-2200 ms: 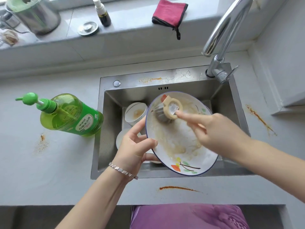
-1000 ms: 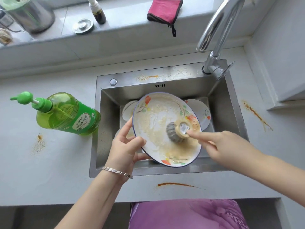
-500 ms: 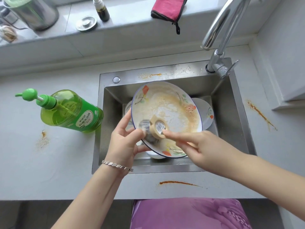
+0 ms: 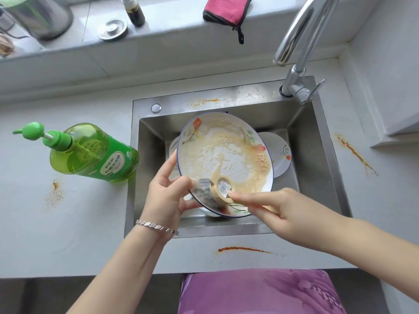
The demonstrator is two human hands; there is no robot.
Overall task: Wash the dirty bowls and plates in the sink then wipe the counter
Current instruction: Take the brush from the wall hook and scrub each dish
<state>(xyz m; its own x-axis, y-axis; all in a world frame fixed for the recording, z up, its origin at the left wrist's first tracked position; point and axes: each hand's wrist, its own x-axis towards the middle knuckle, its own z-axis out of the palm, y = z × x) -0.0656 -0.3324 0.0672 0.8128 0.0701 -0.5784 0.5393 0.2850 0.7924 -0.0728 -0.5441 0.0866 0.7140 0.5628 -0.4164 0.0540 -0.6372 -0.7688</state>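
A white flower-patterned plate [image 4: 224, 152] with a blue rim, smeared with brownish suds, is tilted over the steel sink [image 4: 313, 155]. My left hand [image 4: 169, 196] grips its lower left edge. My right hand [image 4: 281, 211] holds a beige-handled scrubber [image 4: 218, 189] with a steel-wool head, pressed against the plate's lower part. Another patterned plate [image 4: 281, 155] lies in the sink behind it; other dishes underneath are mostly hidden.
A green dish-soap pump bottle [image 4: 90, 152] stands left of the sink. Orange-brown stains mark the counter at its left [image 4: 54, 193], front [image 4: 244, 249] and right [image 4: 356, 152]. The faucet [image 4: 299, 48] arches at the back right. A pink cloth [image 4: 226, 10], small bottle and metal pot sit on the ledge.
The scrubber has swept from the plate's upper part down to its lower left edge. The plate has been turned and tilted in my left hand.
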